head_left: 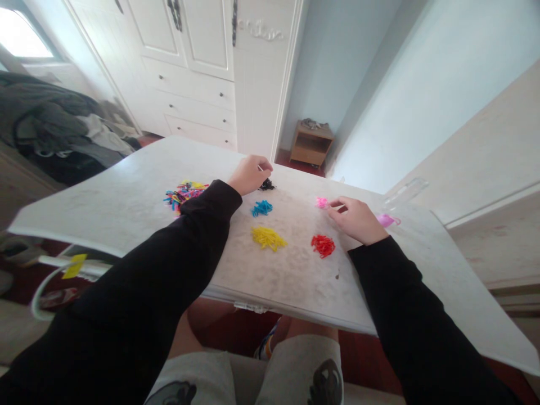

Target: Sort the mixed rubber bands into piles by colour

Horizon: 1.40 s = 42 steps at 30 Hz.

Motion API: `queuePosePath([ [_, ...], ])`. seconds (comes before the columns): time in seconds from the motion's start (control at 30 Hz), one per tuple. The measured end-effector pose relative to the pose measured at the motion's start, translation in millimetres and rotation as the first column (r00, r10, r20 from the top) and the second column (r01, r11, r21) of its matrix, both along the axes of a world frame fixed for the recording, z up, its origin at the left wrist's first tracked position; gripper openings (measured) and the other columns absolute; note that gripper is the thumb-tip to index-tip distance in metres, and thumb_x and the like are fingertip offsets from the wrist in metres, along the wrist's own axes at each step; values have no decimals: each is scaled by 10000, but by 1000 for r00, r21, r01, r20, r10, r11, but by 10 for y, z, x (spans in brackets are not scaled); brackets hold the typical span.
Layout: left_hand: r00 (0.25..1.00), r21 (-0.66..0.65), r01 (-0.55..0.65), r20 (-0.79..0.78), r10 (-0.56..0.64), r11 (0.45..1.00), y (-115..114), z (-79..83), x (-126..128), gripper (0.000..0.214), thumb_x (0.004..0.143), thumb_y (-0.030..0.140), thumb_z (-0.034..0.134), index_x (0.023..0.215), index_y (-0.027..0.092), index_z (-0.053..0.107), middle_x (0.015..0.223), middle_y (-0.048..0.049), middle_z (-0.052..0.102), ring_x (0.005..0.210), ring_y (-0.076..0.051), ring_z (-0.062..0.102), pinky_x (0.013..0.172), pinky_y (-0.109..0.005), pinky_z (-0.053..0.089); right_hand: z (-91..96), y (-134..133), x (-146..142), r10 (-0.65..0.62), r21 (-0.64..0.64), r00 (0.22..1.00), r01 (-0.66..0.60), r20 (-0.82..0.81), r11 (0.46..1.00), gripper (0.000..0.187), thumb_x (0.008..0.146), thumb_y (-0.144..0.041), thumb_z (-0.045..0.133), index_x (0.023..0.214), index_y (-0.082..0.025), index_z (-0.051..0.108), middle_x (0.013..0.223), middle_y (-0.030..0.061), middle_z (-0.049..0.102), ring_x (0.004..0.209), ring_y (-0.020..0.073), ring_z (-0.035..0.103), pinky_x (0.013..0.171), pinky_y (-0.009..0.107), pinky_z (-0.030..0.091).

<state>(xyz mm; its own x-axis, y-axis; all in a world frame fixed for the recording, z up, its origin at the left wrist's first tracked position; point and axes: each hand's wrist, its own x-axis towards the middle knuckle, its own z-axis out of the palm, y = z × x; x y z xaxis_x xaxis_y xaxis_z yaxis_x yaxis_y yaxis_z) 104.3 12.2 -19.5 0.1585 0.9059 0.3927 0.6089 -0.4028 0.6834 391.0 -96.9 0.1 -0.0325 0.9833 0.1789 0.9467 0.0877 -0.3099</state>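
A white board [126, 202] lies across my lap with small coloured heaps on it. My left hand [250, 173] is curled in a pinch right over a small black heap [266, 184]. My right hand [356, 218] rests on the board, its fingers bent beside a pink heap [322, 202]. Between the hands lie a blue heap [262, 208], a yellow heap [268, 238] and a red heap [323, 245]. A mixed multicoloured pile [182, 195] sits left of my left forearm. What the left fingers pinch is too small to make out.
A pink object [387, 220] and a clear plastic container [405, 193] lie at the board's right side. A white wardrobe [202, 67] stands behind, clothes [54, 129] are heaped at left, and a small wooden stand [312, 143] sits in the far corner.
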Motion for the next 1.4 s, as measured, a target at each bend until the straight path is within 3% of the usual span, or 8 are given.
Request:
queuePosePath([
  [0.23,1000,-9,-3,1,3,1000,11,-9,10,176,778,145,589,839,158,754,840,-69,737,764,-177,624,773,-321,506,-6,1,23,11,-21,1000,-10,21,1000,111,862,-271,648,876,-184,714,975,67,785,866,210,716,766,300,485],
  [0.93,998,23,-2,-61,3,1000,-25,28,15,185,779,130,595,849,147,765,841,-71,747,781,-180,646,774,-314,505,13,7,8,0,27,1000,0,-6,1000,130,838,-318,671,879,-194,675,991,73,763,825,204,695,744,305,472],
  [1.13,998,29,-24,-60,26,999,-36,22,-16,192,777,138,591,852,147,767,838,-76,752,799,-193,660,788,-318,514,-26,56,69,3,-24,998,-1,62,1000,195,866,-319,615,761,-196,724,834,72,763,783,210,679,716,297,449],
  [1.4,998,69,-56,-27,58,996,-90,-37,-51,212,770,145,569,860,158,760,848,-70,760,805,-192,664,809,-310,520,-79,113,149,54,-79,995,-47,87,996,270,873,-244,565,953,-213,822,1040,83,790,927,226,702,844,293,472],
])
